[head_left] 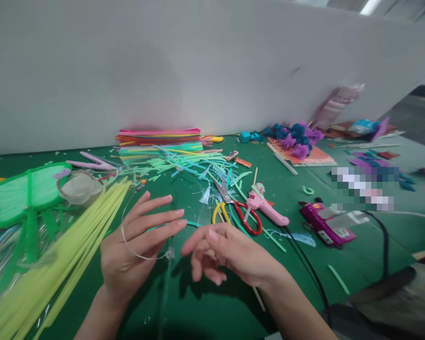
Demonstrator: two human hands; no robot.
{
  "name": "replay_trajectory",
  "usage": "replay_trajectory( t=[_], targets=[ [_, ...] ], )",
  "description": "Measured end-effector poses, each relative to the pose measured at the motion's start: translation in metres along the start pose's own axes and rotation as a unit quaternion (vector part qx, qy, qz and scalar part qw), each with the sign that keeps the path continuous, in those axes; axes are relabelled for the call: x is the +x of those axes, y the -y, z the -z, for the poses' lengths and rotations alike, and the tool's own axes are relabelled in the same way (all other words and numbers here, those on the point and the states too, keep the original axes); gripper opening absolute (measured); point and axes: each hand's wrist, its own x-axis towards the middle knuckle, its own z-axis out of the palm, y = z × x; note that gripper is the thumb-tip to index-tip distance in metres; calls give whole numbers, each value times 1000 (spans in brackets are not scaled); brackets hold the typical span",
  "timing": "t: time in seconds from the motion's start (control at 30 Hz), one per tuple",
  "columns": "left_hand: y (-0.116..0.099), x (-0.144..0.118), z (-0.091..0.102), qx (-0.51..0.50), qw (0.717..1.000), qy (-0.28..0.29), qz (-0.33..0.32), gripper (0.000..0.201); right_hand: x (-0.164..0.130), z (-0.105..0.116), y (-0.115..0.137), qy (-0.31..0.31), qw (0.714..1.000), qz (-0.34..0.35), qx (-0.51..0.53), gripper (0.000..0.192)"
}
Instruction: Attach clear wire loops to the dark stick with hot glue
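Left hand: my left hand [134,245] is spread, fingers fanned and pointing right, palm turned inward; it grips nothing firmly, but a thin thread [127,236] loops over its back and across the palm.
Right hand: my right hand [221,252] is loosely curled, fingers bent toward the left hand; whether its fingertips pinch the thread I cannot tell, as motion blurs them.
Thread: a pale loop around the left hand, its free end running right to a small frayed tuft [169,253] between the two hands.
Key relation: the tuft lies just left of my right fingertips and just below my left fingertips; the thread's long axis runs left to right, and the right hand is nearer the loose end.
Scissors: scissors [233,210] with yellow and red handles lie just beyond the right hand, blades pointing away from me.
Glue gun: a pink glue gun [265,205] lies right of the scissors.
Yellow strips: a bundle of yellow strips [74,236] lies left of the left hand, slanting up and right.
Surface: a green surface [205,302] strewn with coloured offcuts beyond the scissors.
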Motion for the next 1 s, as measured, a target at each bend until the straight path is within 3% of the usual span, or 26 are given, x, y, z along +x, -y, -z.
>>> replay_trajectory(
  t=[0.13, 0.2, 0.27, 0.33, 0.4, 0.47, 0.63, 0.73, 0.8, 0.87, 0.93, 1.0],
  targets=[
    [-1, 0, -2, 11, 999, -32, 0, 50, 5, -6, -2, -112, 991, 46, 56, 39],
    [-2, 0, -3, 5, 998, -55, 9, 52, 4, -5, -1, -131, 988, 56, 53, 39],
    [-3, -1, -5, -1, 997, -79, 18, 51, -1, -3, 2, -79, 995, 26, 54, 44],
    [-3, -2, -7, 7, 995, -98, 15, 51, -7, -4, 6, 45, 996, -47, 62, 52],
    [-3, -3, -8, 24, 993, -119, 7, 52, -10, -9, 7, 161, 979, -111, 67, 58],
    [-3, -4, -8, 39, 991, -129, 1, 53, -9, -18, 5, 186, 973, -111, 86, 57],
    [-4, -8, -7, 36, 994, -108, -9, 44, 7, -40, -10, 58, 982, -2, 179, 37],
    [-6, -10, -14, 23, 993, -112, 12, 44, 13, -42, -13, 17, 977, 38, 210, 20],
    [-9, -9, -21, 11, 984, -155, 91, 52, 14, -40, -13, -8, 976, 65, 210, 15],
    [-11, -6, -29, -52, 951, -190, 239, 50, 13, -37, -11, -40, 977, 90, 190, 13],
    [-12, -3, -33, -175, 888, -154, 397, 38, 13, -35, -10, -76, 976, 115, 170, 12],
    [-12, 0, -31, -289, 810, -93, 502, 28, 12, -32, -10, -115, 972, 140, 151, 11]
  ],
)
